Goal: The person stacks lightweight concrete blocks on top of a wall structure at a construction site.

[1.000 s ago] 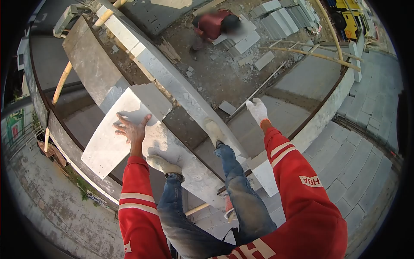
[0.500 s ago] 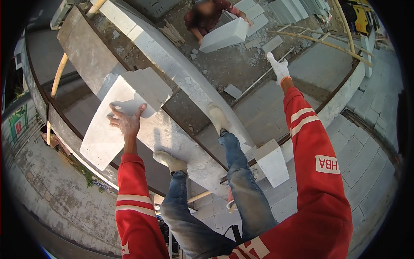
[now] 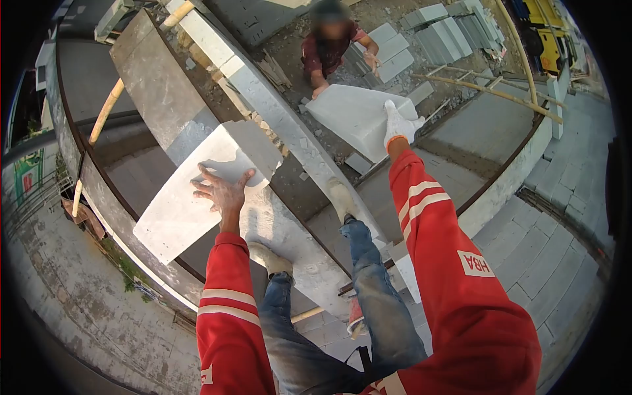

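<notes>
My bare left hand (image 3: 222,192) lies with spread fingers on the pale face of a large lightweight concrete block (image 3: 174,209). This block rests at a slant across the planks on the left, and one end of it is rough and broken. On my right hand (image 3: 400,123) is a white glove with an orange cuff. It holds the near right end of a second concrete block (image 3: 345,115), with the thumb out to the side. The gloved fingertips lie along that block's edge. A co-worker's hand (image 3: 319,89) is at the block's other end.
The co-worker (image 3: 329,46) stands below, beyond a pale wall top (image 3: 276,112). Both my boots are on narrow surfaces, one on a plank (image 3: 289,230). Stacked blocks (image 3: 447,36), bamboo poles (image 3: 487,89) and a bamboo upright (image 3: 105,112) surround the spot.
The co-worker's block has come up and toward me, and one of the co-worker's hands has left it. My right hand has moved left onto its end. My left hand stays on its block.
</notes>
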Tool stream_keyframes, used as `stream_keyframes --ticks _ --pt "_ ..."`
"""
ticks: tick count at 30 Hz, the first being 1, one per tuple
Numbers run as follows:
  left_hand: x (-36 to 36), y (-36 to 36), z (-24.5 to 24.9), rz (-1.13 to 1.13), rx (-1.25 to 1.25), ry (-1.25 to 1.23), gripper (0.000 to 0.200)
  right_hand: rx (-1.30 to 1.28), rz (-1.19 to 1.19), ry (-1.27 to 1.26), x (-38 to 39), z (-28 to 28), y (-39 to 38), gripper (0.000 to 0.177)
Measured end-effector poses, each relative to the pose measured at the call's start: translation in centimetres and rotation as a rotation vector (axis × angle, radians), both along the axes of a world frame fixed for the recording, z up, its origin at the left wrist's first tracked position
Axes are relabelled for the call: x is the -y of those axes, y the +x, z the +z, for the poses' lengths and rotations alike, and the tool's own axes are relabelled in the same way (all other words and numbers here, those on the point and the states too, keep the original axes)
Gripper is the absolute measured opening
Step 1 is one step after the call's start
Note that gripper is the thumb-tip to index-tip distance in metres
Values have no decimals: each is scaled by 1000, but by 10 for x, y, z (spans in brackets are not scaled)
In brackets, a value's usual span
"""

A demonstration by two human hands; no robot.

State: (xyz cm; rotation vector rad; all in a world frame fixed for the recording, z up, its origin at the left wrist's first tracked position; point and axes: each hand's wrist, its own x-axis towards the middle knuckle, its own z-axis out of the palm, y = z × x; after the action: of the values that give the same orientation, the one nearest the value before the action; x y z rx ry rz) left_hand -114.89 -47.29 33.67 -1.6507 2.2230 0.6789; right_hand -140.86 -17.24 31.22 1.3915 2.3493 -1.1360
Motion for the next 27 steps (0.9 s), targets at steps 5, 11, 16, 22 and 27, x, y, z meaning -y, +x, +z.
stream_keyframes --ticks 5,11,16,22,27 --pt "-4 -19 8 98 93 41 145 -297 81 -186 -45 18 47 107" --pt "-19 -25 15 69 27 -37 126 -286 757 248 -54 178 79 103" --pt "-174 -5 33 -3 -627 248 85 -238 1211 280 -68 352 78 109" --pt "-360 23 14 1203 -514 1446 107 -71 1345 420 -82 575 58 128" --pt "-349 11 124 1138 -800 1369 91 -243 1236 504 -96 633 67 98"
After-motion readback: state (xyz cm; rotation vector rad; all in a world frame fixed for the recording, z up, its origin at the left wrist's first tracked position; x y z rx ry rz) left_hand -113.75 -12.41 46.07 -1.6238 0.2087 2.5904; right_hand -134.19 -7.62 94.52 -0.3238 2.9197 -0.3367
